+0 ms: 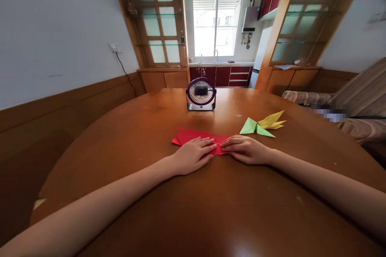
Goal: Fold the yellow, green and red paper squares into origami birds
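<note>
A folded sheet of red paper (193, 134) lies on the table in front of me, longer sideways than deep, with a pointed corner at its left end. My left hand (196, 154) rests flat on its middle, palm down, fingers stretched to the right. At the paper's right end, my right hand (245, 148) has its fingers drawn together and curved over the edge, thumb tucked below. The paper under both hands is hidden. Just beyond my right hand sit a green folded paper piece (249, 126) and a yellow folded paper piece (271, 120), touching or joined together.
A small purple desk fan (201, 93) stands upright near the far side of the round wooden table (144, 128). A tiny white scrap (239, 115) lies to the right of the fan. A striped sofa (358, 96) is past the table's right edge.
</note>
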A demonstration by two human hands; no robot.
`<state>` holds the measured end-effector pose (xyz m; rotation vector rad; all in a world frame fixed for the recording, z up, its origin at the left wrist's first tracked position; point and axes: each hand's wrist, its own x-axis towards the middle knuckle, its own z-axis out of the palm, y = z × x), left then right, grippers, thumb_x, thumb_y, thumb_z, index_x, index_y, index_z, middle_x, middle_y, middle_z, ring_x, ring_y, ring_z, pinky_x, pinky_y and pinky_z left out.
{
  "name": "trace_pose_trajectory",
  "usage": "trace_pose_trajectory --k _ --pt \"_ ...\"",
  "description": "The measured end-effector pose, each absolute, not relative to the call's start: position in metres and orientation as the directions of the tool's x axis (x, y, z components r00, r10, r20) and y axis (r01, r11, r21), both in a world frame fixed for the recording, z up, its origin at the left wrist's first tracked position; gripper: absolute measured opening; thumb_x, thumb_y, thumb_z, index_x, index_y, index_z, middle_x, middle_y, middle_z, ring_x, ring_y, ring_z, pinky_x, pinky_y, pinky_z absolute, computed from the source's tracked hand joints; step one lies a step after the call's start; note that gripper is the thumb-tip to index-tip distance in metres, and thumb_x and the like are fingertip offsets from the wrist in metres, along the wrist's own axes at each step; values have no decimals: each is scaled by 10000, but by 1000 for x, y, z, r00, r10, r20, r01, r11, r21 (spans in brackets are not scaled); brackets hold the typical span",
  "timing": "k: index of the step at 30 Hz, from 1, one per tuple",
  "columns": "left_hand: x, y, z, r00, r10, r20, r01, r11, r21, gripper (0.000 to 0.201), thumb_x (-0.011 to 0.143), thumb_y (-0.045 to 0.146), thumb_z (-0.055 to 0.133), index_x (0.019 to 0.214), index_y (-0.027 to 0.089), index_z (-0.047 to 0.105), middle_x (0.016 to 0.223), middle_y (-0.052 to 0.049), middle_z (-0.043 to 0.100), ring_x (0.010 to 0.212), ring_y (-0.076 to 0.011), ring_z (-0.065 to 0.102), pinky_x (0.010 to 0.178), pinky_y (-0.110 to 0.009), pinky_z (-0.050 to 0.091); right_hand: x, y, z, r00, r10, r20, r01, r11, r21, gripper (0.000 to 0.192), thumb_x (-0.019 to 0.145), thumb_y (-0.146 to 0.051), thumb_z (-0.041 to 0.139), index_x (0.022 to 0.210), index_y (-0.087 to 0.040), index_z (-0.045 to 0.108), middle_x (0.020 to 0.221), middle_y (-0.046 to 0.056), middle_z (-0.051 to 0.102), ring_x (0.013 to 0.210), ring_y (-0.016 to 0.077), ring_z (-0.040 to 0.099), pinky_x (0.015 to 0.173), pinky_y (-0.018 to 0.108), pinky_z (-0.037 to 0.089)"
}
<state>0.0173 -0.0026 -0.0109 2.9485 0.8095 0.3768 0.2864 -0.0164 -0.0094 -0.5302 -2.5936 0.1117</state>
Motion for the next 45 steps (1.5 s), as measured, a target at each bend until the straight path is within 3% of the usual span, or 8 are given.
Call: trace_pose_trajectory --k 9,16,19,26,32,39,45 --pt "13 0 -15 838 497 225 450 -863 231 403 1001 320 377 1369 226 511 1469 -95 446 1370 -242 405 1133 -475 309 289 -10 -12 -680 542 495 455 840 -295 195 938 -256 536 969 -184 714 1000 101 669 922 191 634 835 368 525" --pt "15 -4 -10 854 437 282 390 -897 207 354 998 281 371 1271 204 583 1363 -87 560 1267 -218 503 1104 -405 348 289 -6 -15 -595 648 476 512 762 -398 184 910 -315 592 847 -175 693 964 78 628 869 169 609 808 330 512" --pt "17 -6 -5 869 414 273 373 -908 191 361 995 308 385 1297 201 550 1324 -96 570 1213 -227 523 1054 -387 389 288 -6 -16 -601 645 471 515 764 -389 175 916 -305 582 852 -173 679 922 73 630 855 173 593 797 337 504" --pt "18 -5 -7 897 381 224 379 -924 52 407 995 413 384 1378 340 498 1335 -95 502 1200 -269 495 1035 -449 377 283 -11 -13 -568 681 463 560 732 -389 211 921 -313 562 808 -166 663 849 68 621 796 173 572 744 327 491" --pt "17 -4 -10 897 378 229 375 -925 58 418 996 431 373 1396 361 473 1324 -98 491 1192 -274 494 1030 -464 380 279 -14 -14 -534 714 453 612 696 -374 186 900 -275 566 769 -161 635 807 50 577 734 156 528 684 290 454" --pt "19 -4 -8 900 383 207 384 -923 40 443 1001 443 352 1416 328 452 1332 -108 503 1219 -279 484 1043 -468 364 274 -13 -15 -553 695 458 669 699 -253 132 887 -209 528 763 -166 545 802 49 532 720 165 486 659 284 420" --pt "18 -2 -8 933 341 118 332 -939 92 483 1025 414 293 1498 321 275 1554 -36 311 1426 -261 288 1149 -497 204 273 -13 -16 -562 678 474 675 707 -211 78 895 -206 519 826 -174 528 808 55 544 716 172 494 655 288 429"
